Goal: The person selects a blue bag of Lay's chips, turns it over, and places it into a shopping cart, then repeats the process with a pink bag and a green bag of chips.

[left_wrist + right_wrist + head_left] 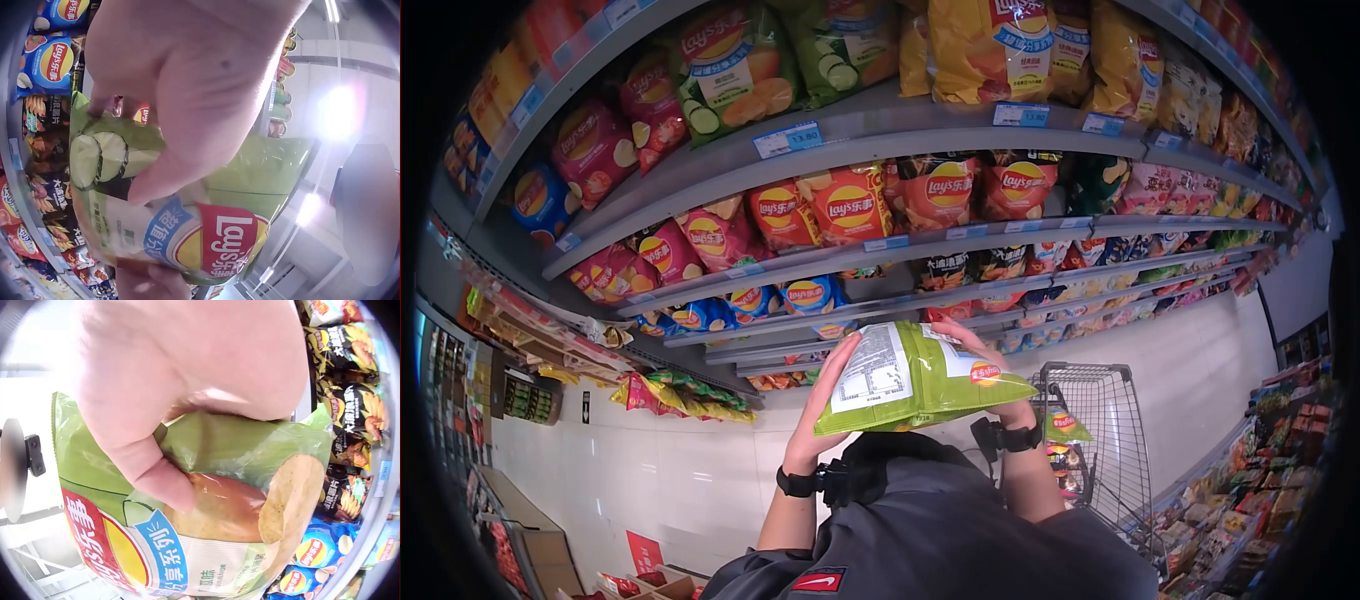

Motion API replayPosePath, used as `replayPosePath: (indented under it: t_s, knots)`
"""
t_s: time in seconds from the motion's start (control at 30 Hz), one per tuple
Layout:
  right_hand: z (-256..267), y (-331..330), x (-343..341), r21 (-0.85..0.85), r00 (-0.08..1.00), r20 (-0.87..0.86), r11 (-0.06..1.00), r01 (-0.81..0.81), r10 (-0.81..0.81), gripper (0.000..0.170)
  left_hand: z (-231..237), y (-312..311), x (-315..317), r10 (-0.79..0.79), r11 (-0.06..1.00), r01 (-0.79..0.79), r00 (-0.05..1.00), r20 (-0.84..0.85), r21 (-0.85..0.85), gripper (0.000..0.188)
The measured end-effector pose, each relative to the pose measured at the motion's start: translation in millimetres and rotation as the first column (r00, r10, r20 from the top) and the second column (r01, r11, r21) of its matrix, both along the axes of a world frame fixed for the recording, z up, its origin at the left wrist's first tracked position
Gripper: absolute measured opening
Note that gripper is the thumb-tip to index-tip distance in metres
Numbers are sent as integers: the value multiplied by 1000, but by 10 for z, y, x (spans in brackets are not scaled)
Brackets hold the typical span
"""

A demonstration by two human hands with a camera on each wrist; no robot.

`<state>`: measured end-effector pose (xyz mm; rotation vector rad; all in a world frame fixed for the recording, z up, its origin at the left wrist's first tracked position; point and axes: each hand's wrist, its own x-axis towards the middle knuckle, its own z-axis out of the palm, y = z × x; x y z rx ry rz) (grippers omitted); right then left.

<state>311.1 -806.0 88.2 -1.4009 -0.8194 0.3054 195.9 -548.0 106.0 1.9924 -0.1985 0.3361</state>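
A large green Lay's chip bag (918, 385) is held up between both hands, its white printed panel turned to the head view. My left hand (825, 400) grips one side of it, and my right hand (990, 375) the other. In the left wrist view the left hand (181, 94) has its thumb bent over the bag's front (169, 231), beside the cucumber picture. The right wrist view has the right hand's thumb pressed on the green front (225, 506), while the right hand's (187, 375) other fingers are hidden behind the bag.
Shelves (840, 150) of chip bags with price tags stand in front. A wire shopping cart (1115, 430) holding a green bag (1065, 428) and other packages is at the right. Pale floor (680, 480) shows at the left, with a display box (520, 500) beyond it.
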Motion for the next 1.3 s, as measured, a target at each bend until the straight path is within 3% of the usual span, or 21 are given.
replayPosePath:
  t_s: [0.07, 0.1, 0.17, 0.23, 0.3, 0.37, 0.43, 0.53, 0.6, 0.63, 0.7, 0.73, 0.83, 0.87, 0.9, 0.93, 0.97, 1.0, 1.03, 1.07, 1.3]
  knots:
    - [-69, -46, -45, 49, 995, -97, 999, -2, 7, 44, -67, 7, 8, 2, 1000, -3, 1000, 22, 14, 74]
    - [-188, -108, -83, -80, 991, -127, 996, 41, -51, 49, -117, 36, -4, 0, 1000, 0, 1000, 22, 15, 74]
    - [-285, -187, -82, -208, 982, -147, 974, 88, -120, 55, -171, 108, -29, 36, 999, -33, 961, -275, 15, 69]
    - [-273, -218, -46, 51, 915, -400, 998, -30, 48, 66, -163, 86, -18, 57, 998, -62, 981, -185, -21, 58]
    - [-210, -139, -89, 147, 933, -358, 989, 20, 35, 71, -123, 10, 24, -10, 826, -129, 970, -243, -549, 53]
    - [-90, -137, -136, 309, 864, -482, 951, 12, 146, 82, -151, 4, 23, -2, 780, -180, 957, -290, -599, 44]
    - [-95, -190, -110, 317, 845, -496, 948, -35, 198, 87, -224, 8, 35, 9, 621, -296, 928, -371, -726, 41]
    - [-83, -181, -121, 289, 788, -591, 957, 4, 175, 82, -239, -19, 20, -45, 567, -336, 899, -436, -752, 51]
    - [-68, -95, -156, 89, 960, -264, 989, 117, -90, 70, -236, -31, -3, -68, 537, -360, 883, -464, -763, 56]
    - [-79, -111, -129, 89, 961, -263, 990, 112, -86, 70, -225, -33, -21, -115, 525, -336, 882, -456, -782, 59]
    - [-57, -140, -48, -173, 976, 201, 977, 126, -90, 61, -167, -36, -42, -159, 513, -312, 881, -446, -800, 62]
    - [-46, -149, -75, -79, 998, -34, 996, 52, -55, 54, -122, -43, -60, -196, 509, -273, 887, -419, -816, 61]
    - [23, -158, -98, -14, 996, -87, 1000, 15, -16, 57, -160, 5, -80, -266, 443, -206, 899, -348, -872, 57]
    - [11, -147, -97, -13, 996, -86, 1000, 16, -17, 57, -199, 46, -82, -300, 380, -178, 905, -302, -908, 55]
    - [-22, -129, -97, -46, 993, 50, 993, 109, -106, 52, -223, 101, -83, -303, 381, -175, 904, -301, -908, 55]
    - [-62, -120, -105, -67, 964, 187, 976, 205, -190, 47, -247, 164, -91, -446, 254, -105, 869, -212, -962, 52]
    - [-118, -123, -127, -66, 963, 187, 976, 209, -194, 47, -278, 193, -97, -570, 112, -50, 815, -105, -992, 52]
    - [-172, -125, -156, -57, 978, -128, 986, 159, -165, 41, -322, 175, -98, -441, 187, -191, 860, -256, -964, 51]
    - [-215, -130, -178, -30, 896, -429, 993, 114, -116, 36, -364, 191, -68, -444, 188, -190, 859, -255, -964, 51]
    - [-198, -80, -208, -3, 889, -418, 979, 203, -185, 29, -372, 207, -30, -481, 184, -155, 847, -227, -971, 51]
    - [-206, -128, -224, -15, 873, -440, 973, 229, -212, 26, -282, 83, 65, -479, 266, -176, 829, -288, -948, 50]
